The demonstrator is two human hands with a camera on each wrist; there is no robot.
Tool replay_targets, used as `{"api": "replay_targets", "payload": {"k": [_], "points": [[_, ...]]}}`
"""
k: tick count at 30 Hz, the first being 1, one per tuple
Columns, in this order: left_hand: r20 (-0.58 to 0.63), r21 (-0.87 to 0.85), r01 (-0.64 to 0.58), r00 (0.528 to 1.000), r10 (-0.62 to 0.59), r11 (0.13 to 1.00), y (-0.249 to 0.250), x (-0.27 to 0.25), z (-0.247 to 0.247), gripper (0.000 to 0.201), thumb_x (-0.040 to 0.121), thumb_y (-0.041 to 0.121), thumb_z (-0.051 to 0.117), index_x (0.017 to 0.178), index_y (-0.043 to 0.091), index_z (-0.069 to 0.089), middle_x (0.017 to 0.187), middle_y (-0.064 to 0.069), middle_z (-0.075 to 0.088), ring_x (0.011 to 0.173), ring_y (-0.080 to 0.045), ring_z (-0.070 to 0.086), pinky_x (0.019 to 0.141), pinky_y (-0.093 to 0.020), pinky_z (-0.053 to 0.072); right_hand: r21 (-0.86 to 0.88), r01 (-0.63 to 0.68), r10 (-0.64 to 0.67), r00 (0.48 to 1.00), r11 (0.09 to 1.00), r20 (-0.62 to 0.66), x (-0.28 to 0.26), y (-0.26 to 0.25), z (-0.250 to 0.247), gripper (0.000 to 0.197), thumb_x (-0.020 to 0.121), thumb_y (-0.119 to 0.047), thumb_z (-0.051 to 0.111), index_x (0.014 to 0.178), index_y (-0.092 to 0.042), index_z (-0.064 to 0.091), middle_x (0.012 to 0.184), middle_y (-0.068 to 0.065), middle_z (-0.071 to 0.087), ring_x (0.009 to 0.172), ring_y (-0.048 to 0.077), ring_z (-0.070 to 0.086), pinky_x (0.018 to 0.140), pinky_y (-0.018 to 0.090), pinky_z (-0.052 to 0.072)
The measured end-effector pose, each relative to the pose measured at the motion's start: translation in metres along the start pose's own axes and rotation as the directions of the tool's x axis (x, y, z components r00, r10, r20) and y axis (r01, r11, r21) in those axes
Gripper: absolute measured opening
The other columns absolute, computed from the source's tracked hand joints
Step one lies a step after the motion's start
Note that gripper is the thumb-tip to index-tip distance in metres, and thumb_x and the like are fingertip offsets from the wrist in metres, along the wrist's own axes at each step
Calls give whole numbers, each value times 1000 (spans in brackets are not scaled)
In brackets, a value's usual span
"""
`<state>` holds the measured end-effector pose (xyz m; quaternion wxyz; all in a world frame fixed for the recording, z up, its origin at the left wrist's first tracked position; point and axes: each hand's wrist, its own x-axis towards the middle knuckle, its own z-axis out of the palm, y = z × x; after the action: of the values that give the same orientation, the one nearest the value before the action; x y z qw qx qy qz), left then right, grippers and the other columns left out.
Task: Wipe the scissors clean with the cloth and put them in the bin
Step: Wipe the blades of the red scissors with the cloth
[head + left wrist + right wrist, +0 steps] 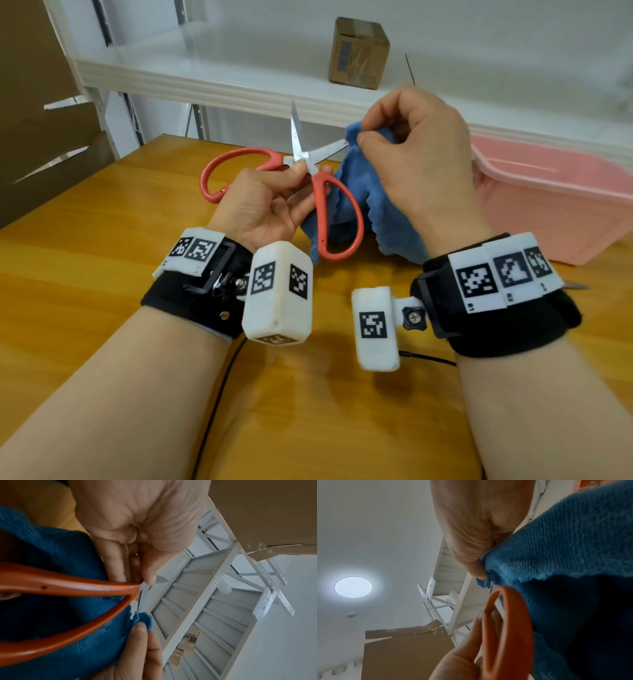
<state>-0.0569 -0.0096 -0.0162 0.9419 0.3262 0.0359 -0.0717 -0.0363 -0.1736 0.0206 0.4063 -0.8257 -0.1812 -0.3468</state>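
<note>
Above yellow wooden worktop (102, 260): left hand (263, 202) pinching red-handled steel scissors (308, 178) at pivot, blades spread, held off surface. Right hand (418, 161) gripping blue microfibre cloth (363, 205) w/ thumb & fingers, bunched round tip of one blade. Pink plastic bin (561, 205) just right, on worktop. Brown cardboard box (358, 53) on white shelf behind.

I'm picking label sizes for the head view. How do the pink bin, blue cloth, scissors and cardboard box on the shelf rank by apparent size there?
1. Bin, though cut off by the frame edge.
2. Scissors and cloth: similar; cloth partly hidden.
3. Box: smallest, but farthest away.
</note>
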Motion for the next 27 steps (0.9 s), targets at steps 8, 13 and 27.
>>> {"api": "replay_targets", "payload": {"k": [8, 13, 27], "points": [[14, 18, -4, 1000, 4, 1000, -1, -1, -1, 9, 92, -1, 56, 88, -2, 64, 79, -14, 71, 80, -24, 73, 85, -38, 57, -118, 100, -74, 975, 988, 209, -6, -10, 7, 9, 89, -30, 67, 92, -33, 74, 97, -15, 61, 89, -2, 55, 80, 8, 41], [32, 130, -26, 999, 22, 991, -6, 0, 0, 12, 89, -4, 56, 98, -6, 65, 98, -19, 66, 95, -27, 66, 82, -35, 59, -48, 71, -55, 962, 996, 269, -8, -7, 11, 18, 84, -14, 68, 97, -26, 71, 87, -15, 67, 86, -2, 63, 77, 11, 50], [-41, 200, -67, 996, 76, 977, -14, 2, 3, 8, 88, -4, 56, 89, -4, 64, 79, -14, 68, 80, -24, 68, 88, -39, 57, -108, -41, 65, 970, 993, 233, -9, -3, 17, 14, 89, -17, 67, 90, -29, 74, 82, -16, 68, 81, -2, 64, 78, 12, 52]]}}
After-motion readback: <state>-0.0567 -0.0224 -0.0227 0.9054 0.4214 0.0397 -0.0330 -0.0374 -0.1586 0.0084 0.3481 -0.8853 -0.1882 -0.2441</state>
